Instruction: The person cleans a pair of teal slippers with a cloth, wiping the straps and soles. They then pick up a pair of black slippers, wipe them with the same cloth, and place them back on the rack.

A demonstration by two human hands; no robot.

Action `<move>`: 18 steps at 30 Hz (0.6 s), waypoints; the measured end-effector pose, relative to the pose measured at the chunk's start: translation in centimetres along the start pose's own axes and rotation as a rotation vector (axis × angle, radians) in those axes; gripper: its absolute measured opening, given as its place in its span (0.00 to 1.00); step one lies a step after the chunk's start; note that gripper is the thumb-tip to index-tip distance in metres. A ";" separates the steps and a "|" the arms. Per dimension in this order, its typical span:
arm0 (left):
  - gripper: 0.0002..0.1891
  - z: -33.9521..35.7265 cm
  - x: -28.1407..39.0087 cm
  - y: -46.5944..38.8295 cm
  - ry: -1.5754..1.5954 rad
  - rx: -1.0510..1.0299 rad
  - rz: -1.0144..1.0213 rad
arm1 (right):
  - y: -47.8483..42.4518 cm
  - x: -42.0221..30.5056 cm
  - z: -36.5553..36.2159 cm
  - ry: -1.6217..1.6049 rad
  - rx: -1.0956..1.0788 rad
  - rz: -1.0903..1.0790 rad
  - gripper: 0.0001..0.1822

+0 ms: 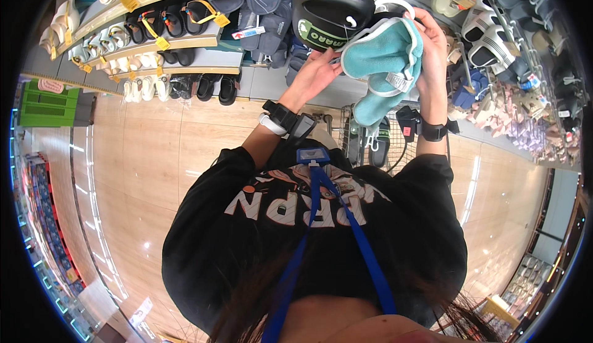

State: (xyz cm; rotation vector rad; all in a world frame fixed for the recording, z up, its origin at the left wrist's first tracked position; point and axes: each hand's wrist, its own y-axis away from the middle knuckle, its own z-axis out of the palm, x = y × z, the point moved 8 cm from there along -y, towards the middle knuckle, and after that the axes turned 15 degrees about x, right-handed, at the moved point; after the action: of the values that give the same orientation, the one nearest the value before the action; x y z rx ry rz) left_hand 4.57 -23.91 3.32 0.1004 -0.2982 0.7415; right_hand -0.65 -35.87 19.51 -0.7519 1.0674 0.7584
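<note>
A pair of teal fleece slippers (pixel 384 56) with pale trim and a white label hangs from a white plastic hanger (pixel 397 6). My right hand (pixel 428 42) grips the slippers and hanger at their right side. Palm up, my left hand (pixel 319 72) touches the left edge of the teal pair with its fingertips; whether it grips them is hard to tell. Just beyond is a black slide sandal (pixel 331 9) with a green patterned band, hanging close above my left fingers. Below the teal pair, black slippers (pixel 381 141) lie in a wire basket.
Shelves (pixel 153 65) of sandals with yellow tags stand at the left. Dark slippers (pixel 268 23) hang beside them. Racks at the right hold black-and-white clogs (pixel 491 49) and pink footwear (pixel 523 116). The wire basket (pixel 346 130) stands close before my body.
</note>
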 end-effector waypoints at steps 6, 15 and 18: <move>0.23 -2.0 0.6 -0.4 -0.181 0.209 0.053 | -1.0 3.4 3.9 0.109 -0.081 0.121 0.09; 0.13 -3.3 3.9 -1.1 0.050 0.370 0.153 | -3.6 7.4 -1.8 -0.085 0.268 0.177 0.15; 0.11 -4.8 4.8 -1.5 0.088 0.430 0.152 | -2.6 6.8 -5.4 -0.235 0.537 0.271 0.17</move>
State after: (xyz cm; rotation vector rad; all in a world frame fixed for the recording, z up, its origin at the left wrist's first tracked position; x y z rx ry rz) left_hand 10.04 -20.91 0.18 0.4545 -0.0588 0.9501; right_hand 0.95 -40.52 11.92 -0.0586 1.1013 0.7212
